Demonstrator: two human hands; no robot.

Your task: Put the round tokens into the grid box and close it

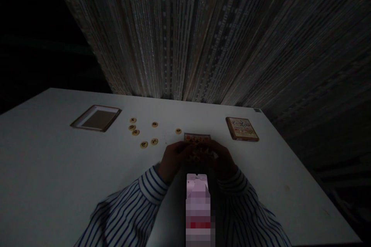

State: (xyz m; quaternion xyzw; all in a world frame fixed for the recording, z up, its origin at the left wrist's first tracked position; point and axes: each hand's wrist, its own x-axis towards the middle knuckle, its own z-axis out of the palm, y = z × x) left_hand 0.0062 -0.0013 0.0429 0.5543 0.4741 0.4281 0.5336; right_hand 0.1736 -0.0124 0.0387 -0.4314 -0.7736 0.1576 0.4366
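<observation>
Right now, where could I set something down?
Table looks bare left of the left sleeve, nearer than the open box, and right of the right hand, nearer than the printed box. It's crowded around the piece tray, phone and loose discs.

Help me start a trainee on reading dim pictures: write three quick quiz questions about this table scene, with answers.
1. How many loose round pieces can be seen lying on the white table?
2. True or false: the left hand and the right hand are both at the small tray.
3. Which lies farther to the left, the open shallow box or the printed flat box?

Key: 1. Seven. 2. True. 3. The open shallow box.
</observation>
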